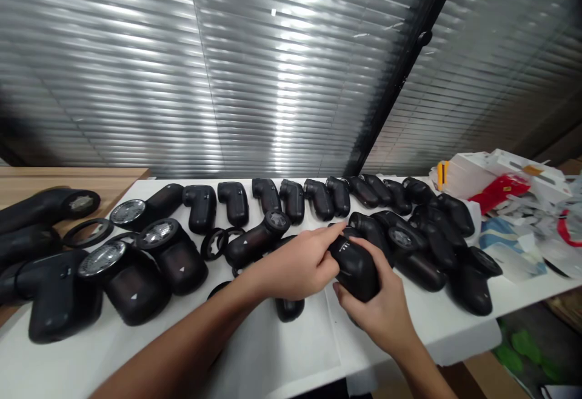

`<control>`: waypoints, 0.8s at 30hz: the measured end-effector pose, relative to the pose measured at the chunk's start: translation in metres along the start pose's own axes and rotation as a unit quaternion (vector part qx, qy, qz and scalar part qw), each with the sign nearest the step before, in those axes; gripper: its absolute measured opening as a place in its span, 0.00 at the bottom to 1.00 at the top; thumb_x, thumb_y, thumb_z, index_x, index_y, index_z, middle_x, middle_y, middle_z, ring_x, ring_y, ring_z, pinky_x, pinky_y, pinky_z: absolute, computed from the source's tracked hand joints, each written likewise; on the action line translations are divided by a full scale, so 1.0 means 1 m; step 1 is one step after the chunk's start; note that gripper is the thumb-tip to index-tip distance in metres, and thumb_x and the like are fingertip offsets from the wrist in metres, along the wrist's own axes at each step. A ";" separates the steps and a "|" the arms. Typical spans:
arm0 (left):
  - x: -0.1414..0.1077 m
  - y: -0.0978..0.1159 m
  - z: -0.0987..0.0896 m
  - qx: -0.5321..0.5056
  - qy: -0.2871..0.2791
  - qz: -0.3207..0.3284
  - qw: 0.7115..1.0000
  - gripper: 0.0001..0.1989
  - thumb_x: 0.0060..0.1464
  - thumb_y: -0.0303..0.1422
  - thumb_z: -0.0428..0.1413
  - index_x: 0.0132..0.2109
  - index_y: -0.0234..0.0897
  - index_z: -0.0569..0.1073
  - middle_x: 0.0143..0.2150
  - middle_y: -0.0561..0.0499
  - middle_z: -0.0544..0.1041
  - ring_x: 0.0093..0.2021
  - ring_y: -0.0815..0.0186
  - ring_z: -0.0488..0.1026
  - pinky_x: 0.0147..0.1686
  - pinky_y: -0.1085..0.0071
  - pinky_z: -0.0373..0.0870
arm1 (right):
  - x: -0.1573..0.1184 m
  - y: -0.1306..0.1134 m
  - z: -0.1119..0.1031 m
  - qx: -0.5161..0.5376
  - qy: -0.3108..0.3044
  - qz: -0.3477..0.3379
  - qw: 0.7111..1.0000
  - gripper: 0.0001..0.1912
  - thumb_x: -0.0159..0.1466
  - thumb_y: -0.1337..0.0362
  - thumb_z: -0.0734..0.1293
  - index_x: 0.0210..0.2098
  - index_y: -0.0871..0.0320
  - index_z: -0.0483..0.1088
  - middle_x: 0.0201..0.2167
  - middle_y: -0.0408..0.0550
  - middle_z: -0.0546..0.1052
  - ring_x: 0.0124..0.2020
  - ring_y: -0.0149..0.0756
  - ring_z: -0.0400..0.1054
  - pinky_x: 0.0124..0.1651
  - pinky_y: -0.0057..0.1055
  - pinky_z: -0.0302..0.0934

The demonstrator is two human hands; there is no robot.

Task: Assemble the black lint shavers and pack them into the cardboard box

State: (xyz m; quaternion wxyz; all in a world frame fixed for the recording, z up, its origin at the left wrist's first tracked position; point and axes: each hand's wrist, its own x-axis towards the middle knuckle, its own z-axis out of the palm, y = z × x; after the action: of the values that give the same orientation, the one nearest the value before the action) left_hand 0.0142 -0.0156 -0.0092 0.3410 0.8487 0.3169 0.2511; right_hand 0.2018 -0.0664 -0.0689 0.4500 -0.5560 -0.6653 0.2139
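My right hand [379, 305] is wrapped round the body of a black fabric shaver [356, 265], which is held tilted above the white table. White marks show near its upper end. From the left, my left hand [302, 262] meets that end, index finger stretched along it and the other fingers curled in. The shaver's head is mostly hidden by my fingers. Under my left wrist lies another black shaver [290, 309], partly covered. Just beyond, a shaver with a round mesh head [259, 238] rests beside black rings [213, 243].
Several more black shavers [231, 202] line the back of the white table [313, 338], with others crowded at left and right. At the right lie white boxes [530, 171], a red packet [500, 194] and crumpled wrappers. Metal blinds [254, 71] rise behind.
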 end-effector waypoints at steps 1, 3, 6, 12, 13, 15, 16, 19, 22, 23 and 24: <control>-0.001 0.001 -0.001 -0.004 -0.001 -0.012 1.000 0.30 0.60 0.25 0.47 0.69 0.34 0.56 0.63 0.41 0.69 0.61 0.54 0.68 0.59 0.58 0.66 | -0.001 -0.001 0.002 0.017 -0.004 0.025 1.000 0.34 0.52 0.64 0.72 0.57 0.46 0.62 0.55 0.46 0.75 0.56 0.51 0.70 0.56 0.47 0.66; -0.003 0.002 -0.002 -0.003 0.001 -0.027 1.000 0.29 0.60 0.24 0.46 0.68 0.35 0.57 0.63 0.42 0.69 0.60 0.54 0.69 0.59 0.59 0.66 | -0.003 -0.002 0.008 0.049 -0.008 0.067 0.997 0.32 0.53 0.62 0.73 0.56 0.46 0.63 0.55 0.46 0.75 0.57 0.50 0.69 0.58 0.49 0.64; -0.009 0.003 0.000 0.013 0.005 -0.034 0.999 0.25 0.60 0.24 0.46 0.64 0.34 0.63 0.60 0.42 0.71 0.58 0.54 0.70 0.58 0.59 0.67 | -0.006 -0.007 0.016 0.098 -0.010 0.107 0.989 0.29 0.56 0.60 0.72 0.56 0.47 0.63 0.56 0.46 0.73 0.59 0.48 0.66 0.62 0.50 0.59; -0.019 -0.001 0.004 0.021 0.024 -0.042 0.999 0.27 0.60 0.24 0.47 0.66 0.33 0.60 0.66 0.40 0.65 0.63 0.54 0.65 0.63 0.58 0.64 | -0.005 -0.019 0.027 0.172 -0.012 0.161 0.972 0.28 0.56 0.56 0.73 0.54 0.50 0.64 0.55 0.48 0.74 0.58 0.48 0.66 0.61 0.47 0.58; -0.019 -0.002 0.004 0.026 0.027 -0.044 0.998 0.28 0.59 0.24 0.47 0.67 0.32 0.59 0.66 0.39 0.64 0.64 0.53 0.64 0.63 0.57 0.63 | -0.004 -0.021 0.027 0.186 -0.010 0.167 0.968 0.29 0.56 0.55 0.73 0.54 0.49 0.64 0.55 0.47 0.73 0.58 0.47 0.66 0.61 0.46 0.58; -0.019 -0.003 0.002 0.037 0.034 -0.052 0.997 0.31 0.58 0.25 0.48 0.68 0.31 0.56 0.67 0.38 0.63 0.65 0.51 0.63 0.64 0.56 0.61 | -0.002 -0.025 0.029 0.219 -0.013 0.186 0.958 0.30 0.56 0.54 0.74 0.55 0.49 0.63 0.55 0.46 0.73 0.58 0.46 0.66 0.61 0.44 0.58; -0.019 -0.003 0.001 0.042 0.036 -0.057 0.997 0.31 0.58 0.25 0.48 0.68 0.31 0.56 0.67 0.38 0.63 0.64 0.51 0.64 0.63 0.56 0.62 | -0.001 -0.027 0.029 0.238 -0.016 0.201 0.950 0.31 0.55 0.54 0.74 0.55 0.49 0.63 0.55 0.46 0.74 0.58 0.46 0.66 0.60 0.43 0.58; -0.017 0.000 -0.006 0.055 0.027 -0.074 0.995 0.31 0.57 0.25 0.47 0.67 0.32 0.57 0.61 0.39 0.71 0.57 0.51 0.72 0.54 0.58 0.71 | -0.002 -0.031 0.032 0.316 -0.035 0.250 0.915 0.32 0.54 0.56 0.76 0.55 0.48 0.63 0.50 0.43 0.77 0.53 0.43 0.69 0.54 0.37 0.62; -0.017 0.003 -0.013 0.053 0.005 -0.089 0.995 0.30 0.56 0.26 0.48 0.66 0.32 0.59 0.47 0.43 0.79 0.43 0.55 0.77 0.41 0.64 0.73 | -0.003 -0.032 0.033 0.409 -0.057 0.297 0.861 0.28 0.55 0.59 0.75 0.53 0.49 0.66 0.40 0.41 0.79 0.42 0.38 0.74 0.42 0.31 0.66; -0.017 0.004 -0.016 0.048 -0.003 -0.089 0.995 0.30 0.55 0.25 0.49 0.66 0.33 0.59 0.42 0.46 0.80 0.39 0.57 0.78 0.37 0.66 0.72 | -0.004 -0.033 0.033 0.438 -0.056 0.321 0.838 0.26 0.55 0.59 0.76 0.51 0.49 0.67 0.37 0.41 0.80 0.37 0.37 0.74 0.38 0.30 0.67; -0.017 0.004 -0.018 0.044 -0.008 -0.087 0.995 0.29 0.55 0.25 0.49 0.65 0.33 0.60 0.38 0.49 0.79 0.36 0.59 0.77 0.35 0.68 0.71 | -0.004 -0.033 0.033 0.466 -0.050 0.350 0.811 0.25 0.54 0.58 0.76 0.49 0.51 0.68 0.34 0.42 0.81 0.33 0.37 0.75 0.36 0.30 0.68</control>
State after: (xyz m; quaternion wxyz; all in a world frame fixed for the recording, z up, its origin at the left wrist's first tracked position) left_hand -0.0074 -0.0225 0.0022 0.3266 0.8340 0.3978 0.1989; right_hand 0.1560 -0.0726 -0.0609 0.5159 -0.4633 -0.2677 0.6690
